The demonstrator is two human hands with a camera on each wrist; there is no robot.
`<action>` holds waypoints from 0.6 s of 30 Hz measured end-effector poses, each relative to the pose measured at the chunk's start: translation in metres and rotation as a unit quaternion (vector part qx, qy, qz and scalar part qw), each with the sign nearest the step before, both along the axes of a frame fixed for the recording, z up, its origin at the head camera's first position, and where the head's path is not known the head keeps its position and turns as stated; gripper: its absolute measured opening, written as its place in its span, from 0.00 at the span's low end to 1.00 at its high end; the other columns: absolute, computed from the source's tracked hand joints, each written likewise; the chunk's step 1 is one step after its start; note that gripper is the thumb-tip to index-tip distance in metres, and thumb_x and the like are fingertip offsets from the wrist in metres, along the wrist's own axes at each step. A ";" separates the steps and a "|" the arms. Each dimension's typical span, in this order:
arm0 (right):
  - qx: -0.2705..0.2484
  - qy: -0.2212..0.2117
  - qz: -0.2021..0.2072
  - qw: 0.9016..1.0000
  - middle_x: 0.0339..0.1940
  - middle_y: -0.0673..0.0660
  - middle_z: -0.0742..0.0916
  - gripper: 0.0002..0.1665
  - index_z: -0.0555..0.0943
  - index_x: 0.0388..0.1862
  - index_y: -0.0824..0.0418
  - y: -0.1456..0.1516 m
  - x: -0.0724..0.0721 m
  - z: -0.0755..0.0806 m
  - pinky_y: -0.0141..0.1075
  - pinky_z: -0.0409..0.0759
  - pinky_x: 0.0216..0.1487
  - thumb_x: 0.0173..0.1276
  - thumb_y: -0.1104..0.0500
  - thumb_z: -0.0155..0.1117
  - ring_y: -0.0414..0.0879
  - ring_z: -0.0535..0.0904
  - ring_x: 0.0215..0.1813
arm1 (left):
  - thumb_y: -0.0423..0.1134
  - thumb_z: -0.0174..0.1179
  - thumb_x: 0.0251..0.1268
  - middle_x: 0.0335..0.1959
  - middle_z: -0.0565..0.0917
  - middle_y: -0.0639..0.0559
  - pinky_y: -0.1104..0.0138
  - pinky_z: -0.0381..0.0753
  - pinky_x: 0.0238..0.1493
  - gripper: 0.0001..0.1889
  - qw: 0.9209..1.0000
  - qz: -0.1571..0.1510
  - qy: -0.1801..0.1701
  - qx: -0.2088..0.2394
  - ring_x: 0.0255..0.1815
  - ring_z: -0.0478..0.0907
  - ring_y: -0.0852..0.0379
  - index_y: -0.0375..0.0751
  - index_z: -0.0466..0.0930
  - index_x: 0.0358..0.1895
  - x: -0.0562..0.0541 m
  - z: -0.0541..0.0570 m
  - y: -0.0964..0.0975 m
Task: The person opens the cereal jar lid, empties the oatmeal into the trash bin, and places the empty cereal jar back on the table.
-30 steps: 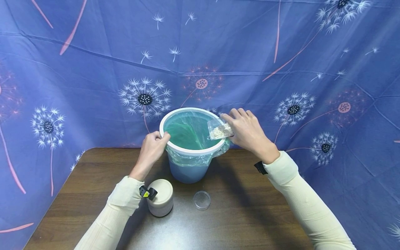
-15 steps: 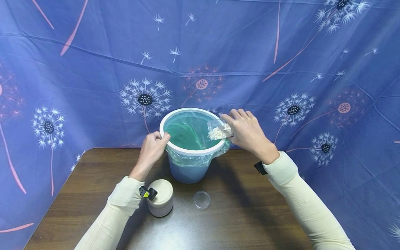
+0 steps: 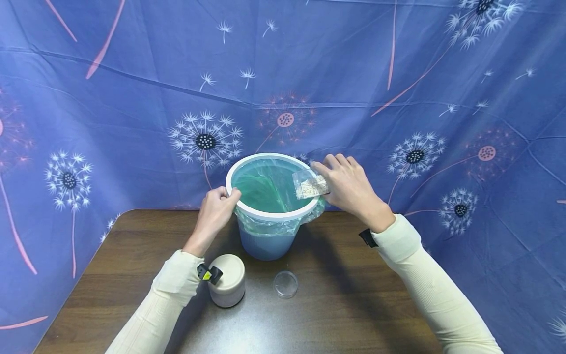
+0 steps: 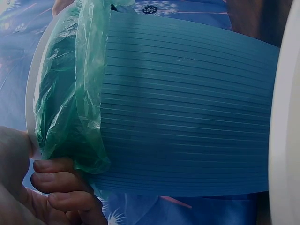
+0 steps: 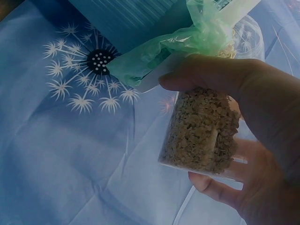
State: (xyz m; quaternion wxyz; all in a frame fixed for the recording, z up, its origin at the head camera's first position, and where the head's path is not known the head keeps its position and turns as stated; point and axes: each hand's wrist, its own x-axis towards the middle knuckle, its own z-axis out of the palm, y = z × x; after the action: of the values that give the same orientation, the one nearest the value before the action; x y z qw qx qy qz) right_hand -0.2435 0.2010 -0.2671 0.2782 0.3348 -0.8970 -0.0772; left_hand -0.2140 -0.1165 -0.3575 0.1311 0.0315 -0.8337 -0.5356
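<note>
A blue ribbed trash can [image 3: 267, 246] with a white rim [image 3: 273, 216] stands on the table, lined with a thin green bag [image 4: 65, 108] folded down over its outside. My left hand [image 3: 215, 209] grips the near left of that rim, thumb on top and fingers curled below it. In my right hand [image 3: 349, 187] is a clear jar [image 3: 302, 184] lying nearly on its side, its mouth toward the can's inside over the right edge. Pale, oat-like flakes [image 5: 201, 131] fill the jar's lower part, seen between thumb and fingers in the right wrist view. The can's bottom is hidden.
Close by my left wrist stands a cream lidded canister [image 3: 228, 282]. A clear round lid [image 3: 285, 284] lies in front of the can on the brown wooden table [image 3: 345, 305]. Blue dandelion-print cloth [image 3: 132, 123] hangs directly behind and along the sides.
</note>
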 end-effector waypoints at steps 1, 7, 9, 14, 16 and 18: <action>0.001 0.000 -0.001 1.000 0.50 0.63 0.85 0.47 0.83 0.67 0.58 0.000 0.000 0.000 0.55 0.78 0.52 0.44 0.56 0.92 0.63 0.80 0.51 | 0.51 0.58 0.69 0.19 0.66 0.58 0.58 0.65 0.34 0.18 1.000 0.000 0.000 0.000 0.28 0.66 0.52 0.48 0.67 0.23 0.000 0.000 0.000; -0.001 0.000 0.001 1.000 0.50 0.63 0.85 0.46 0.83 0.66 0.58 0.000 0.000 0.000 0.55 0.79 0.51 0.45 0.56 0.92 0.63 0.80 0.51 | 0.51 0.58 0.70 0.20 0.66 0.58 0.58 0.66 0.34 0.19 1.000 0.001 -0.002 -0.001 0.28 0.67 0.52 0.48 0.67 0.23 0.000 0.000 0.000; -0.002 -0.001 0.001 1.000 0.50 0.63 0.85 0.46 0.83 0.66 0.58 0.000 0.000 0.000 0.55 0.78 0.51 0.45 0.57 0.91 0.63 0.80 0.51 | 0.51 0.58 0.70 0.20 0.66 0.58 0.58 0.65 0.34 0.19 1.000 0.001 -0.002 -0.002 0.28 0.67 0.52 0.48 0.67 0.23 0.000 0.000 0.000; -0.004 -0.003 0.001 1.000 0.50 0.63 0.85 0.47 0.83 0.67 0.58 0.000 0.000 0.001 0.55 0.78 0.52 0.45 0.57 0.91 0.63 0.80 0.51 | 0.51 0.58 0.70 0.20 0.66 0.58 0.58 0.65 0.34 0.18 1.000 0.000 -0.002 -0.004 0.28 0.66 0.52 0.48 0.68 0.23 0.000 0.001 0.000; -0.005 -0.004 0.000 1.000 0.50 0.63 0.85 0.47 0.83 0.67 0.58 0.000 0.000 0.001 0.55 0.78 0.53 0.45 0.57 0.91 0.63 0.80 0.51 | 0.51 0.58 0.70 0.20 0.66 0.58 0.58 0.65 0.34 0.18 1.000 0.000 -0.003 -0.004 0.28 0.66 0.52 0.48 0.68 0.23 0.000 0.001 0.000; -0.005 -0.004 0.000 1.000 0.50 0.63 0.85 0.47 0.83 0.67 0.58 0.000 0.000 0.001 0.55 0.78 0.53 0.45 0.58 0.91 0.63 0.80 0.52 | 0.51 0.58 0.69 0.20 0.66 0.58 0.58 0.65 0.34 0.18 1.000 0.000 -0.002 -0.005 0.28 0.66 0.52 0.48 0.68 0.23 0.000 0.000 0.000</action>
State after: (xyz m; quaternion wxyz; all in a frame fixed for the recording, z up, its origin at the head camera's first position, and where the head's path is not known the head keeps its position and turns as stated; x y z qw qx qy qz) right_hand -0.2430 0.2010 -0.2664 0.2761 0.3336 -0.8985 -0.0719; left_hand -0.2141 -0.1165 -0.3572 0.1297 0.0321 -0.8364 -0.5316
